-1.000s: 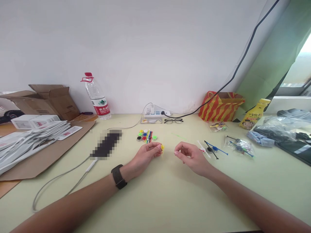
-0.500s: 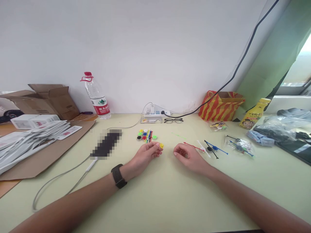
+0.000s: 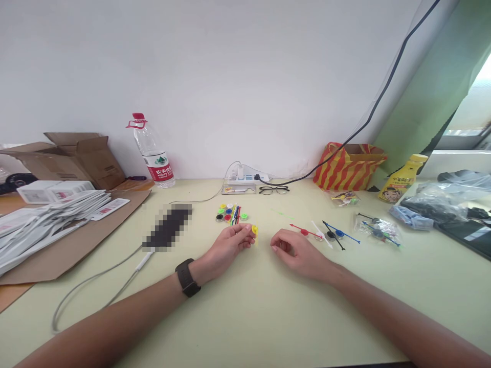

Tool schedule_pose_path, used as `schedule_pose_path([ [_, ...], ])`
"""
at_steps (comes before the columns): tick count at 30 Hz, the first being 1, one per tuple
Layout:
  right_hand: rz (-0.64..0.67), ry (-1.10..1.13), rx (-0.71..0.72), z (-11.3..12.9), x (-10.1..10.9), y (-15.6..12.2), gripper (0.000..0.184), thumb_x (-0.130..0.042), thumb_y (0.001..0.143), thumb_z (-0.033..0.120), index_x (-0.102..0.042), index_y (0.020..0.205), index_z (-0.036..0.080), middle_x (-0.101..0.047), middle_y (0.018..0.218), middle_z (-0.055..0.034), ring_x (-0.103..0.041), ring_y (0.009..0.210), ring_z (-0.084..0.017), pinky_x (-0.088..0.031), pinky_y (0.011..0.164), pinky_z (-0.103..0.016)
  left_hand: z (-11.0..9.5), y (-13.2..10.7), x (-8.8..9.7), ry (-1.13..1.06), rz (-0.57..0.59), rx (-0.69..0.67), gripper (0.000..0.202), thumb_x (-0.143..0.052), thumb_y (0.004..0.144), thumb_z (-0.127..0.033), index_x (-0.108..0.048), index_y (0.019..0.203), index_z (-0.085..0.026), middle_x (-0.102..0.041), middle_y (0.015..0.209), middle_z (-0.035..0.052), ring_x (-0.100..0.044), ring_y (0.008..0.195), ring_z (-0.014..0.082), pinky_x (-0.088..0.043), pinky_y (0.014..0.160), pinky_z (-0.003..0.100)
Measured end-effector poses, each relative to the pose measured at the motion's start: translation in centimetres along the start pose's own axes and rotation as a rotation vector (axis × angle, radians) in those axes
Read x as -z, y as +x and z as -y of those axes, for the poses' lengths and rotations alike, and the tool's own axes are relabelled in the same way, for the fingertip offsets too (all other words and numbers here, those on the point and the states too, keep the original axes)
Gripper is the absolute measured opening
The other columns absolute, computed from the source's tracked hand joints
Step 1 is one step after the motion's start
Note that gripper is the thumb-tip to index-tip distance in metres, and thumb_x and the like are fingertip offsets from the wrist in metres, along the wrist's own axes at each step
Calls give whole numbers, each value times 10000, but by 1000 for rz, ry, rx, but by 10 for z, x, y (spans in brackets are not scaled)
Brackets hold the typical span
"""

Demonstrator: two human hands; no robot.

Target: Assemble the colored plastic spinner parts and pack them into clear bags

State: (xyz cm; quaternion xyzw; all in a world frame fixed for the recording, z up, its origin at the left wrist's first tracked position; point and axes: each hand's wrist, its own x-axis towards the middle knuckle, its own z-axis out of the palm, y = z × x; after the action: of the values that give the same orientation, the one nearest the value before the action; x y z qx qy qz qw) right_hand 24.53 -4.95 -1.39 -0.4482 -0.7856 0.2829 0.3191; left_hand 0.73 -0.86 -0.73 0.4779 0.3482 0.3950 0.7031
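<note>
My left hand [image 3: 229,246] is closed in a pinch on a small yellow disc [image 3: 254,230], held just above the pale green table [image 3: 249,312]; a dark watch sits on that wrist. My right hand [image 3: 297,252] rests a little to the right, fingers curled in, with nothing showing in them. Just beyond its knuckles a red stick with a red disc [image 3: 305,232] lies on the table. A cluster of coloured discs and sticks [image 3: 230,214] lies behind my left hand.
White, black and blue sticks with discs [image 3: 333,234] lie right of the red one, then a plastic bag of parts [image 3: 378,230]. A water bottle [image 3: 153,153], power strip [image 3: 241,180], glasses [image 3: 273,190], striped bag [image 3: 347,166] and yellow bottle [image 3: 401,179] line the wall. White packets [image 3: 46,214] and a cable [image 3: 95,281] lie left.
My right hand held a red piece a second ago; the red stick now lies on the table and the hand has drawn back left, fingers curled. My left hand has barely moved.
</note>
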Motion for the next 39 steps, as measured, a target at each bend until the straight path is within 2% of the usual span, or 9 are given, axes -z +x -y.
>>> schedule_pose_path([
  [11, 52, -37, 57, 3, 1, -2, 159, -565, 933, 144, -678, 1017, 217, -689, 981, -51, -625, 810, -184, -507, 732, -325, -2, -1, -2, 17, 15, 3, 314, -838, 832, -438, -726, 907, -155, -681, 908, 44, -584, 827, 140, -451, 821, 286],
  [25, 130, -160, 125, 9, 7, -4, 155, -566, 925, 124, -678, 969, 221, -654, 914, -32, -608, 774, -174, -466, 708, -306, -1, -1, -1, 57, 33, -21, 330, -826, 843, -461, -710, 895, -156, -648, 867, 35, -552, 794, 139, -434, 790, 277],
  [39, 140, -189, 128, 10, 7, -5, 149, -561, 933, 128, -666, 978, 223, -648, 902, -27, -593, 759, -169, -443, 686, -299, -1, -1, -1, 57, 37, -16, 317, -834, 833, -450, -721, 909, -164, -651, 878, 32, -552, 797, 139, -427, 798, 283],
])
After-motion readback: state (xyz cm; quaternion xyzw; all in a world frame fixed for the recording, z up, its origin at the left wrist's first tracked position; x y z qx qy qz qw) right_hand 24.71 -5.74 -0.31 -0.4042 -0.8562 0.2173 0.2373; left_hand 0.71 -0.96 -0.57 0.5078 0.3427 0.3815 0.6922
